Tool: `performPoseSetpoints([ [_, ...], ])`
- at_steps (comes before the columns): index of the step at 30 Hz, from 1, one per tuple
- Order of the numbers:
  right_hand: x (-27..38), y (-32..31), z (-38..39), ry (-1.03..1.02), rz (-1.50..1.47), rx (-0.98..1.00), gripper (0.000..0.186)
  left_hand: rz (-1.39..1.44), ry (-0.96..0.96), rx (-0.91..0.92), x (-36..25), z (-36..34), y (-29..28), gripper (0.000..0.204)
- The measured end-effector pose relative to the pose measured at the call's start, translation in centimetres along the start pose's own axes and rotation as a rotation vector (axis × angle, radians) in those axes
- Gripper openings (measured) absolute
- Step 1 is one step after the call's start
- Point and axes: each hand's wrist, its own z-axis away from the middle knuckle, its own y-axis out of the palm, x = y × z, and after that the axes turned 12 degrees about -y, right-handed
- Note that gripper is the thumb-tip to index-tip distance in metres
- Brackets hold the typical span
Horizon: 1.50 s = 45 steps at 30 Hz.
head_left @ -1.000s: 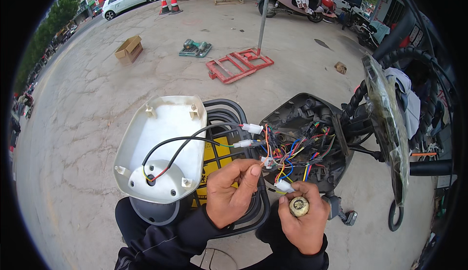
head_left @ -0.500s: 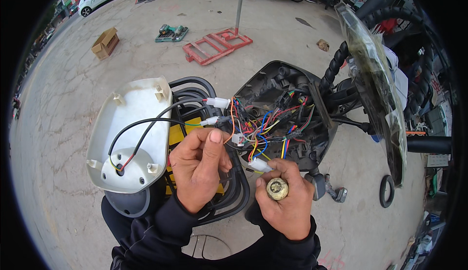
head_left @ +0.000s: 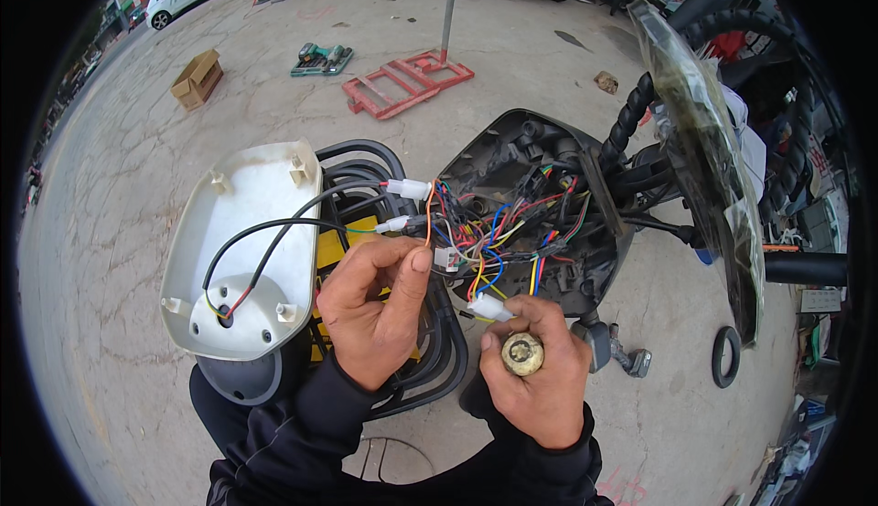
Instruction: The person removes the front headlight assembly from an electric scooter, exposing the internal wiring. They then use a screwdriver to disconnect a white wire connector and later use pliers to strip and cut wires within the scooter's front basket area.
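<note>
My left hand (head_left: 373, 309) is closed, thumb against forefinger, pinching the lower end of a thin orange wire (head_left: 430, 218). In my right hand (head_left: 541, 373) is a tool with a worn, yellowish round handle end (head_left: 522, 354), like a screwdriver's; its shaft is hidden. A white plug connector (head_left: 490, 308) with colored wires touches that hand's fingertips. Two more white connectors, an upper one (head_left: 409, 190) and a lower one (head_left: 393, 224), join black cables to the wire bundle (head_left: 498, 236). The cables come from a white plastic cover (head_left: 265, 195) at the left.
Behind the wires lies an open black housing (head_left: 512, 136). A black tubular rack (head_left: 448, 351) stands beneath my left hand. A plastic-wrapped panel (head_left: 709, 159) rises at the right. On the ground are a red metal frame (head_left: 402, 88), a cardboard box (head_left: 197, 81) and a tool case (head_left: 320, 69).
My left thumb has tipped forward and closed on the forefinger. The orange wire, curved before, now runs straight down to the fingertips. My right hand has stayed nearly in place.
</note>
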Motion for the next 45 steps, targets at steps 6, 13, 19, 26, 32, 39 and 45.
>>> performPoseSetpoints([
  [6,0.1,0.1,0.1,0.0,0.009,-0.029,0.038,0.1,0.125,-0.009,0.5,-0.5,0.3,0.011],
  [13,0.0,0.0,0.2,-0.04,0.062,-0.047,0.037,0.203,-0.046,-0.006,0.1,0.2,0.4,0.019],
  [19,-0.3,0.5,0.5,-0.024,-0.048,-0.129,0.038,0.221,-0.098,-0.001,-0.3,0.4,0.2,0.022],
  [26,-0.3,0.5,0.3,-0.066,-0.056,-0.123,0.04,0.265,-0.191,0.003,-0.7,0.5,0.2,0.021],
  [32,-0.5,1.4,0.5,-0.053,-0.186,-0.235,0.042,0.228,-0.228,0.009,-0.8,0.5,0.1,0.022],
  [39,-1.0,1.0,1.0,-0.068,-0.18,-0.132,0.026,0.296,-0.243,0.075,-0.6,0.4,0.0,0.026],
  [45,-0.8,0.6,0.5,-0.138,-0.166,-0.005,0.032,0.49,-0.282,0.25,-0.3,0.4,-0.6,0.024],
])
